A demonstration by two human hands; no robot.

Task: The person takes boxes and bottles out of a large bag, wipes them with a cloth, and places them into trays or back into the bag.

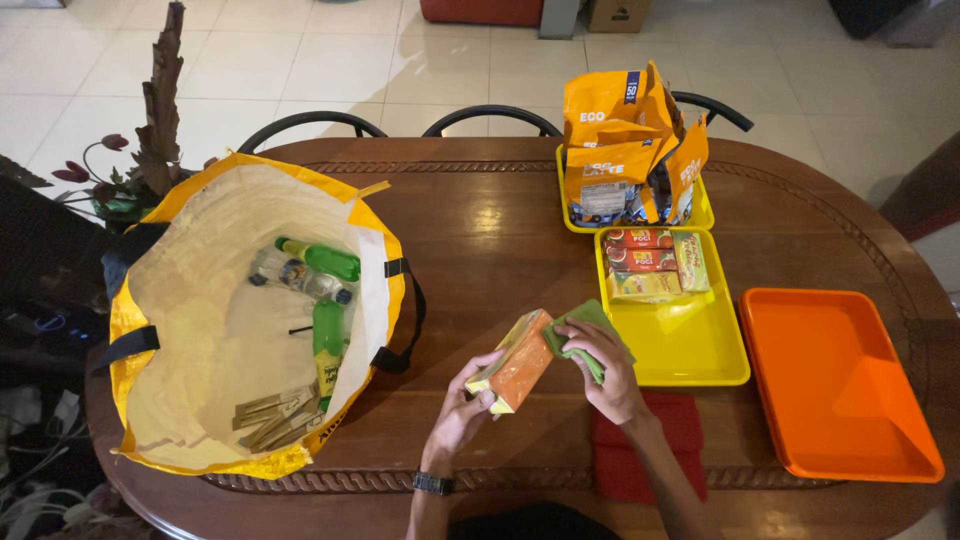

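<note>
Left hand (462,408) clasping an orange carton (520,362) at the table's (480,230) six o'clock edge, right hand (607,372) pressing a green cloth (580,330) against it, yellow tray (700,350) at two o'clock, open yellow bag (180,300) at nine.

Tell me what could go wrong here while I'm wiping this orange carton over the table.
1. The orange carton is held up off the table mainly by the left hand; pressure from the green cloth in the right hand might push it loose.
2. The orange pouches stand crowded and leaning in the small yellow tray; a bump could topple them.
3. The orange tray sits near the table's edge and might get knocked.
</note>
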